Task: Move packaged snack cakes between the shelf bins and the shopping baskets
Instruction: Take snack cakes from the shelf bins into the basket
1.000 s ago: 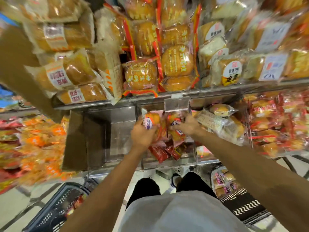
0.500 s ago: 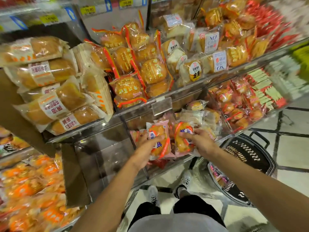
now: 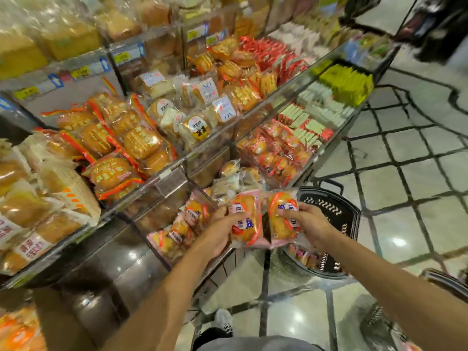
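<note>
Snack cakes are filling the clear shelf bins [image 3: 177, 178] we are facing above a glossy tiled floor [image 3: 417, 188]. Our left hand [image 3: 217, 235] is gripping one cake pack [image 3: 247, 221], our right hand [image 3: 307, 224] another [image 3: 279, 214], over a black basket [image 3: 329, 206] partly hidden behind them.

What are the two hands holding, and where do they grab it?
Each holds one snack cake pack: the left hand grips the left pack by its left edge, the right hand the right pack by its right side.
</note>
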